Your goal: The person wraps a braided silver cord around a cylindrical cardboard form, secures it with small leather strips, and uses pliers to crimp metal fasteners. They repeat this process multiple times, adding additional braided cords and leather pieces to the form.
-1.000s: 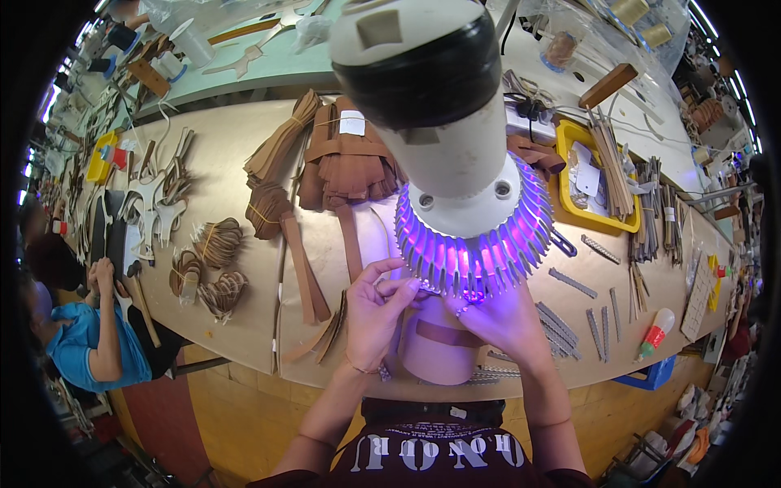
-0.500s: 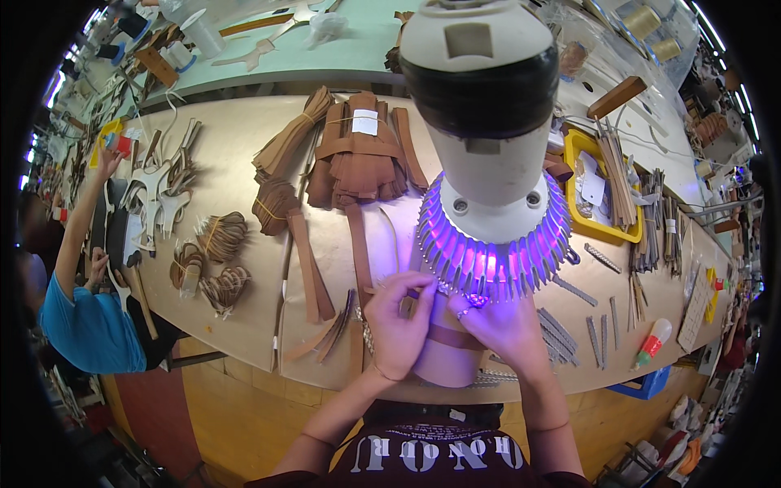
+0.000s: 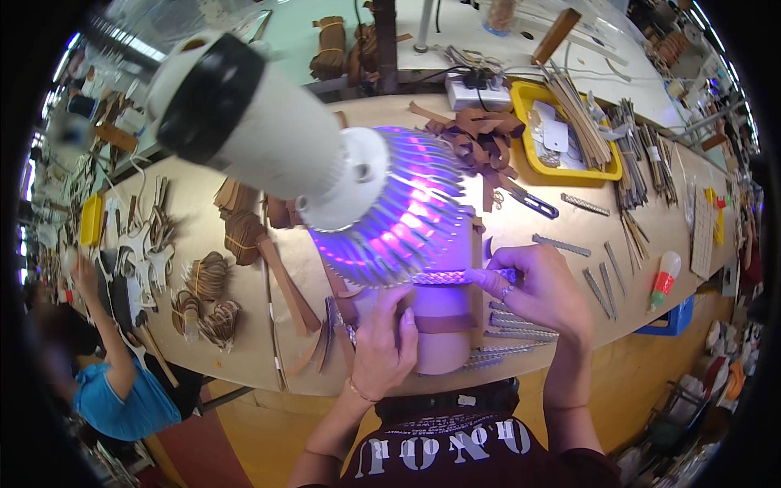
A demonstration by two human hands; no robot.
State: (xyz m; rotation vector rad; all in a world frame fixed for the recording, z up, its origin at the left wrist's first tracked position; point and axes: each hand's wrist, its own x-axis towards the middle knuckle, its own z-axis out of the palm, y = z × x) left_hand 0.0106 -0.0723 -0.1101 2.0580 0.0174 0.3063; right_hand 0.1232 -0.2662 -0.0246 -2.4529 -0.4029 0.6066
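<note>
A flat braided strip (image 3: pixel 442 277) lies across a tan, rounded-end work form (image 3: pixel 443 358), lit purple. My right hand (image 3: pixel 541 285) pinches the strip's right end between thumb and fingers. Near its left end is my left hand (image 3: pixel 389 342), fingers loosely curled and thumb apart, its fingertips partly lost at the lamp's lower edge. Nothing shows in its grasp. Below the braid, a flat brown strip (image 3: pixel 443 324) crosses the form. A finned lamp (image 3: pixel 399 207) with a white neck glows purple close above and hides the form's upper left part.
Braided pieces (image 3: pixel 521 325) lie right of the form, with a glue bottle (image 3: pixel 664 278) beyond. Brown strip scraps (image 3: pixel 484 146), scissors (image 3: pixel 530 201) and a yellow tray (image 3: pixel 561 167) are farther back. Strip bundles (image 3: pixel 207 276) lie left. A person in blue (image 3: pixel 126 398) works at far left.
My view has shifted, so the lamp now appears farther left and tilted. My hands have moved apart; the right hand is farther right, and the braided strip shows between them.
</note>
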